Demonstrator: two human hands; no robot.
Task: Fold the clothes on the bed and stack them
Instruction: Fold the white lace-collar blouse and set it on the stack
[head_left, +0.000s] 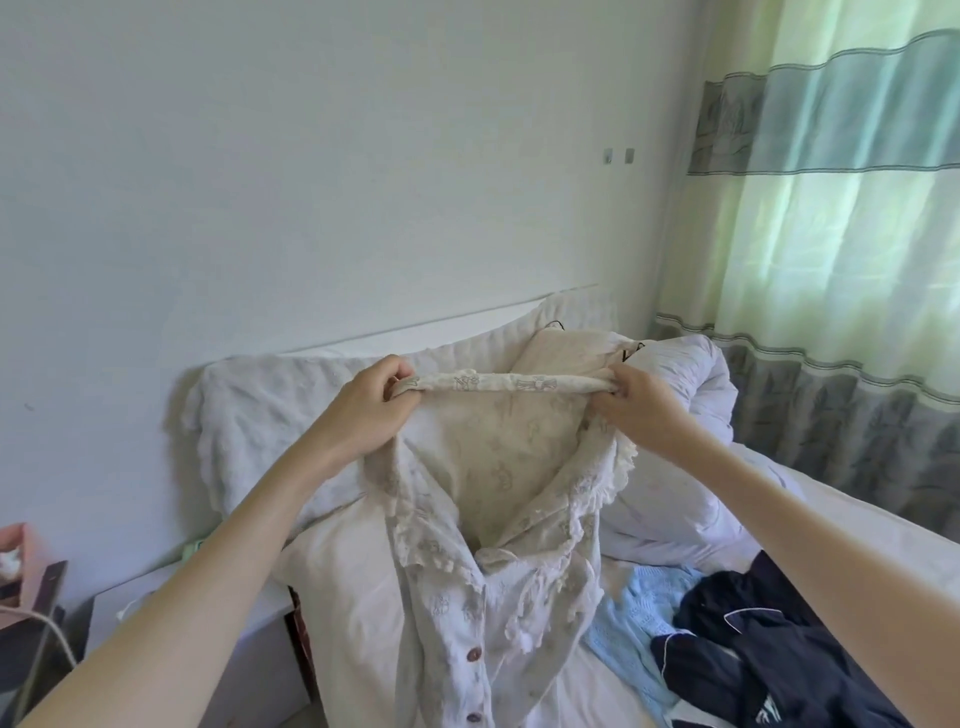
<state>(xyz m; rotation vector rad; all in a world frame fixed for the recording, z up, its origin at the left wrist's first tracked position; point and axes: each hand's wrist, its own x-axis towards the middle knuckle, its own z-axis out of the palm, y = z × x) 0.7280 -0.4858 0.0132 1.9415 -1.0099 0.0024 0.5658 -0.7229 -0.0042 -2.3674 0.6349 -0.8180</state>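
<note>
Bedding in white covers the bed (857, 514) in front of me, with a pillow (270, 410) against the plain white wall (311, 156) and a bunched quilt (696, 405) toward the green striped curtain (831, 208) on the right. Two small switch plates (254, 155) sit on the wall. My left hand (363, 410) and right hand (644, 405) each pinch one end of the collar of a cream lace blouse (498, 545), holding it up above the bed; its buttoned front hangs down and runs off the bottom edge. Beside it on the bed lie a pale blue knit (639, 618) and a dark navy garment (779, 639), both partly hidden and cut off. A small white logo on the navy cloth is too blurred to read. At lower left a cabinet (208, 639) is only partly visible.
</note>
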